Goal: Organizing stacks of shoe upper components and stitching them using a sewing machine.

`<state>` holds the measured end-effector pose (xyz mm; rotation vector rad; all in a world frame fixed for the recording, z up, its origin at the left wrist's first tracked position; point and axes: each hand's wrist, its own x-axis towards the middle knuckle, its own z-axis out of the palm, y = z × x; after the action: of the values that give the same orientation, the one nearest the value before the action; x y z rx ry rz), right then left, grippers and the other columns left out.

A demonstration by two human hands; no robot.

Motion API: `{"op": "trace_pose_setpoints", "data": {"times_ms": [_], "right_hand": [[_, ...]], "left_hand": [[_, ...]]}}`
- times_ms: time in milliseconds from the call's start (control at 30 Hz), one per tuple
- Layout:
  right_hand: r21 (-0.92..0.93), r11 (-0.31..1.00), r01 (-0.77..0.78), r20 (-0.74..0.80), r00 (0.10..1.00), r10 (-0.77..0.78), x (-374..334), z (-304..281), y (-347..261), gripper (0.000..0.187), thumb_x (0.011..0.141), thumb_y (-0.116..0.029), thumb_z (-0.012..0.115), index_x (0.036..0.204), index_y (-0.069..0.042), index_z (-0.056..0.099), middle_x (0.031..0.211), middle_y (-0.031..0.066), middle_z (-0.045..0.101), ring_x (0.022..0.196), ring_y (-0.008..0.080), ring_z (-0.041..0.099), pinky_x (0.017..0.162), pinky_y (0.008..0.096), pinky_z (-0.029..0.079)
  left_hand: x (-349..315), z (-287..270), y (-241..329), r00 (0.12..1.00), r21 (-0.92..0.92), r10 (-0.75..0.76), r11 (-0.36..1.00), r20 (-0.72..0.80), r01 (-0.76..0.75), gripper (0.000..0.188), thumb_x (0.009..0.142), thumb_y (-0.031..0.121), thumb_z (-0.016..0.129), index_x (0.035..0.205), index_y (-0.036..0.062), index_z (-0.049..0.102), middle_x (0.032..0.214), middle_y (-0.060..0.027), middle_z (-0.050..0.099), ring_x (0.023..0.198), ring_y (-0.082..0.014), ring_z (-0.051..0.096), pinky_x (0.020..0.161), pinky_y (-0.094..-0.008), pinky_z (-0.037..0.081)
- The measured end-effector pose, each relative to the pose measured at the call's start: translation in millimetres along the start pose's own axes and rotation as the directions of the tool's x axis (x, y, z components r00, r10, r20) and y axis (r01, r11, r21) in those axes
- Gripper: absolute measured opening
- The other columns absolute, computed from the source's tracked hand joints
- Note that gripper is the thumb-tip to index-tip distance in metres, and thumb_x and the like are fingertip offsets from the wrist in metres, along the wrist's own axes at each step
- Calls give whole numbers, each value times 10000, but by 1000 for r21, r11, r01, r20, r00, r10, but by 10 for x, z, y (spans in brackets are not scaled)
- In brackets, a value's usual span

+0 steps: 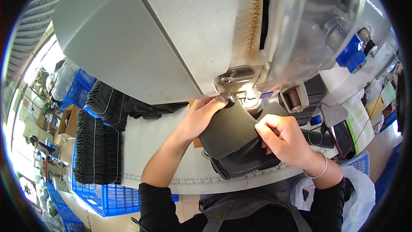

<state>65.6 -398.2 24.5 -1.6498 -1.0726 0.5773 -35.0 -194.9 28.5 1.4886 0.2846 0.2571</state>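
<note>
A dark grey, flat piece of material (227, 131) with curved edges lies under the front of a white sewing machine (167, 38). Its upper edge reaches the lit needle area (248, 96). My left hand (201, 118) is closed on the piece's upper left edge, fingertips close to the needle. On the right edge, my right hand (283, 137) pinches the same piece between thumb and fingers. Below it, partly covered, rests a pile of similar dark pieces (246, 161) near the table's front edge. The fingers beneath the piece are hidden.
Tied black bundles (98, 150) stand at the left with a blue crate (113, 199). A ruler strip (184, 180) follows the white table's front edge. To the right are a small box with a brown spool (295, 99), a phone (343, 139) and a plastic bag (362, 195).
</note>
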Motion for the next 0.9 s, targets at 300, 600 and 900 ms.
{"op": "trace_pose_setpoints", "data": {"times_ms": [300, 600, 900], "right_hand": [[-36, 997, 69, -59, 996, -71, -29, 30, -36, 241, 879, -93, 558, 679, 30, 504, 512, 75, 464, 475, 100, 365, 452, 306, 325], [33, 998, -59, -24, 998, 60, -4, 17, -50, 249, 883, -97, 557, 678, 38, 515, 518, 94, 479, 464, 131, 415, 463, 334, 341], [-47, 999, -2, 103, 995, 7, 21, -8, -78, 231, 932, -129, 549, 805, 50, 620, 621, 63, 621, 502, 86, 574, 450, 232, 449]], "left_hand": [[17, -104, -40, 993, 39, -14, 999, 121, 9, 182, 929, 160, 528, 939, 8, 629, 857, 7, 626, 738, -44, 556, 635, -214, 448], [-186, -45, -1, 999, -17, -29, 999, 35, 30, 381, 850, 231, 687, 1084, -55, 596, 929, -46, 635, 764, -65, 587, 629, -232, 480], [-608, 26, -48, 998, -187, -53, 981, -31, 46, 376, 879, 194, 674, 1136, -63, 577, 1035, -73, 637, 941, -123, 592, 821, -265, 467]]}}
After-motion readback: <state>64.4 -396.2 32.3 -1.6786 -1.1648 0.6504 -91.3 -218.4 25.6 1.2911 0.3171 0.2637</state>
